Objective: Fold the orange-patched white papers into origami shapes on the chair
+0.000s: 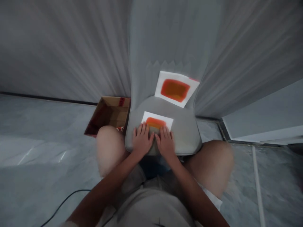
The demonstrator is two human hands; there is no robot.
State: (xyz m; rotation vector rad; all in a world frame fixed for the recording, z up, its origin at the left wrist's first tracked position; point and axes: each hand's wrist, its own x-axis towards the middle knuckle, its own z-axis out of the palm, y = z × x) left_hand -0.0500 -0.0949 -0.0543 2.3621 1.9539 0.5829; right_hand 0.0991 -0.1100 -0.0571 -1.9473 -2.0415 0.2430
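Observation:
A white paper sheet [169, 120] with a blurred orange-red patch lies on the seat of a grey chair [186, 138]. My left hand [142, 140] rests palm down over its near left side, fingers stretched out. Over the near right side lies my right hand [166, 142], also flat, its thumb close to the left thumb. The sheet's near edge is hard to make out between the hands. Farther back, a second white sheet [158, 90] with a larger orange-brown patch leans at a tilt where seat and backrest meet.
An open cardboard box [115, 112] stands on the floor left of the chair. Grey pleated curtains [71, 47] hang behind and at both sides. My bare knees flank the seat. A black cable [63, 201] runs over the pale floor at lower left.

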